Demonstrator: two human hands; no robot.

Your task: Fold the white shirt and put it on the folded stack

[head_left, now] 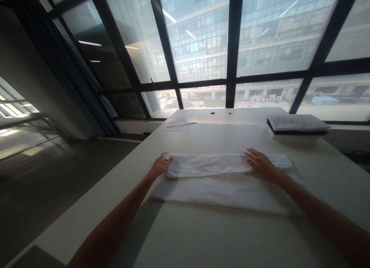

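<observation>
Two bare forearms reach forward from the bottom corners of my feed, spread wide and angled inward over the white table [216,237]. Between the hands, the white cloth [211,189] lies crosswise, its far part doubled into a narrower band. I see the left hand [160,166] at the band's left end, thumb and fingers at the edge; I can't tell whether they pinch it. The right hand [261,164] is palm down toward the band's other end, fingers loosely spread on the fabric, unclenched and grasping nothing I can make out. Its forearm crosses the cloth's near right portion and hides some of it from me.

Past the right hand, I have a stack of folded fabric [299,123], white on top with a dark layer beneath. Papers [177,127] lie beyond the left hand, a thin stick-like item [185,124] across them. Black-framed windows [199,33] rise behind the table.
</observation>
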